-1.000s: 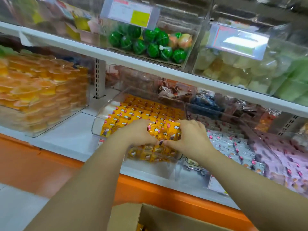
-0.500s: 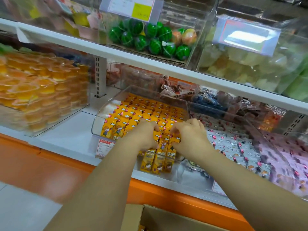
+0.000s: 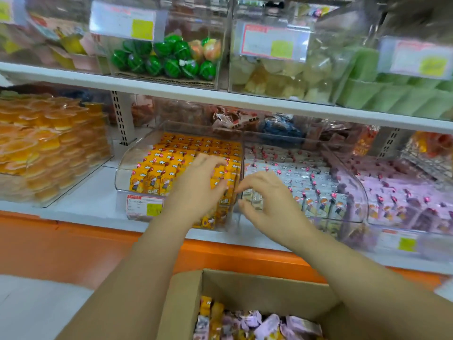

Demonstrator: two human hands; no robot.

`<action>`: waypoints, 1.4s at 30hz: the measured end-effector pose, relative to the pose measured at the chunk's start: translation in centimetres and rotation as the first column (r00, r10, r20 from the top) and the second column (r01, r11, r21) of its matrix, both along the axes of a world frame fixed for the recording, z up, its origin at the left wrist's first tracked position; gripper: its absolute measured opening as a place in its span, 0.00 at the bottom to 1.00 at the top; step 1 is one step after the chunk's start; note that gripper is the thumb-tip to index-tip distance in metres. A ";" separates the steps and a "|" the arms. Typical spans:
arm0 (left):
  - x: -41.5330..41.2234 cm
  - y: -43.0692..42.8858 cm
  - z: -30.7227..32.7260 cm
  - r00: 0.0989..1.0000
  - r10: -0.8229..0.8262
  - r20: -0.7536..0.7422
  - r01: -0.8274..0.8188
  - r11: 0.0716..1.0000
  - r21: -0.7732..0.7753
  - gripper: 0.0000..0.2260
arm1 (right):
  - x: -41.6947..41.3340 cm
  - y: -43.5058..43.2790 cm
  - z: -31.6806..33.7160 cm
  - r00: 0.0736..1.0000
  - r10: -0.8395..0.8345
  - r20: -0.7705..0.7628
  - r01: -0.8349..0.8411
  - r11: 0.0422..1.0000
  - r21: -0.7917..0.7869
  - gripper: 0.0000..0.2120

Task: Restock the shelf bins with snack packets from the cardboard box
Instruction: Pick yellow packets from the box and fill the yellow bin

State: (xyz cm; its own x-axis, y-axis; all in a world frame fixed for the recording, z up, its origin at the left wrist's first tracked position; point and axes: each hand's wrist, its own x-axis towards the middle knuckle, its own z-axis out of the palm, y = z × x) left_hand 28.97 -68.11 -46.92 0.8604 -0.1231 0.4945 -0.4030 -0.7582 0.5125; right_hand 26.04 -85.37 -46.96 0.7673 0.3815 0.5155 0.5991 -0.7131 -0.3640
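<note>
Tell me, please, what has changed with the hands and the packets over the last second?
Both hands let go of the yellow packets they had been pressing together. The right hand drew back to the right, fingers loosely curled and empty; the left hand opened and rests on the packets. The bin and cardboard box stayed put.

Place: shop, snack aisle, self-serve bulk shelving.
Shelving: white shelf board (image 3: 171,87) above both hands; slotted metal upright (image 3: 121,119) up-left of the left hand (image 3: 196,185); orange base strip (image 3: 73,239) below it.
Bins: clear bin (image 3: 125,165) of yellow packets (image 3: 157,173) under the left hand; neighbour bin (image 3: 353,192) of white packets (image 3: 306,173) beyond the right hand (image 3: 267,200).
Tags: price label (image 3: 144,204) on the bin front, left of the left hand; upper labels (image 3: 122,19) above.
Bulk stock: jelly cups (image 3: 49,148) far left; green balls (image 3: 159,60) above.
Restock: open cardboard box (image 3: 186,303) of mixed packets below the hands.
</note>
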 end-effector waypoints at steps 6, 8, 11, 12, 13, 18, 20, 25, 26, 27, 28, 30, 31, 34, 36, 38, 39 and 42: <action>-5.9 -3.8 -6.7 0.990 0.051 0.128 -0.008 0.948 -0.319 0.10 | -6.7 -5.0 -4.5 0.995 -0.023 -0.098 0.036 0.991 0.131 0.05; -8.0 -5.5 -10.2 0.999 0.043 0.033 -0.029 0.938 -0.346 0.10 | -8.5 -7.0 -7.2 0.982 -0.066 -0.175 0.092 0.985 0.144 0.07; -10.2 -7.5 -14.9 0.991 -0.008 -0.136 -0.024 0.972 -0.232 0.08 | -10.3 -9.7 -11.3 0.945 -0.138 -0.298 0.185 0.973 0.137 0.06; -10.4 -7.7 -16.3 0.975 -0.021 -0.222 -0.019 0.984 -0.177 0.08 | -10.6 -10.7 -12.7 0.922 -0.163 -0.351 0.226 0.963 0.146 0.07; -10.4 -7.7 -17.6 0.948 -0.029 -0.316 -0.016 0.990 -0.138 0.09 | -11.0 -11.6 -14.0 0.894 -0.186 -0.408 0.268 0.951 0.154 0.09; -9.6 -5.6 -21.8 0.757 0.100 -0.646 -0.020 0.991 0.130 0.13 | -11.7 -14.8 -21.0 0.653 -0.284 -0.702 0.407 0.914 0.009 0.08; -9.9 -5.0 -22.7 0.685 0.128 -0.717 0.053 0.973 0.225 0.13 | -11.8 -15.1 -23.2 0.565 -0.278 -0.777 0.376 0.925 -0.058 0.08; -11.0 -4.5 -24.4 0.545 0.153 -0.825 0.233 0.917 0.324 0.23 | -11.4 -13.7 -26.9 0.393 -0.238 -0.888 0.252 0.957 -0.144 0.14; -11.1 -4.6 -24.5 0.535 0.167 -0.828 0.242 0.909 0.340 0.24 | -11.3 -13.3 -27.4 0.377 -0.229 -0.897 0.243 0.959 -0.143 0.16; -11.1 -4.6 -24.7 0.532 0.183 -0.827 0.244 0.902 0.357 0.25 | -11.2 -12.8 -27.7 0.358 -0.209 -0.910 0.230 0.964 -0.131 0.17; -11.1 -4.6 -24.8 0.534 0.198 -0.822 0.244 0.895 0.374 0.26 | -11.2 -12.3 -27.9 0.335 -0.181 -0.925 0.210 0.971 -0.113 0.18; -10.9 -4.4 -25.1 0.532 0.226 -0.816 0.246 0.881 0.404 0.28 | -11.3 -11.4 -28.3 0.316 -0.145 -0.938 0.142 0.984 -0.104 0.22; -10.9 -4.3 -25.3 0.527 0.238 -0.816 0.246 0.876 0.415 0.29 | -11.3 -11.1 -28.5 0.320 -0.142 -0.937 0.092 0.989 -0.118 0.24; -11.0 -4.1 -25.9 0.505 0.250 -0.826 0.253 0.872 0.419 0.29 | -11.5 -10.1 -28.8 0.316 -0.127 -0.940 -0.056 0.987 -0.152 0.32; -11.0 -4.1 -26.1 0.497 0.224 -0.838 0.265 0.881 0.392 0.28 | -11.7 -9.6 -28.9 0.288 -0.141 -0.947 -0.133 0.974 -0.185 0.34; -10.9 -4.2 -26.2 0.493 0.202 -0.846 0.270 0.889 0.369 0.28 | -11.6 -9.4 -29.1 0.278 -0.170 -0.945 -0.162 0.962 -0.221 0.33; -10.9 -4.2 -26.2 0.489 0.194 -0.851 0.270 0.893 0.359 0.28 | -11.6 -9.4 -29.1 0.283 -0.182 -0.942 -0.157 0.960 -0.233 0.31; -11.2 -4.3 -26.4 0.453 0.175 -0.874 0.290 0.898 0.330 0.30 | -11.4 -9.5 -29.4 0.297 -0.198 -0.934 -0.101 0.966 -0.237 0.25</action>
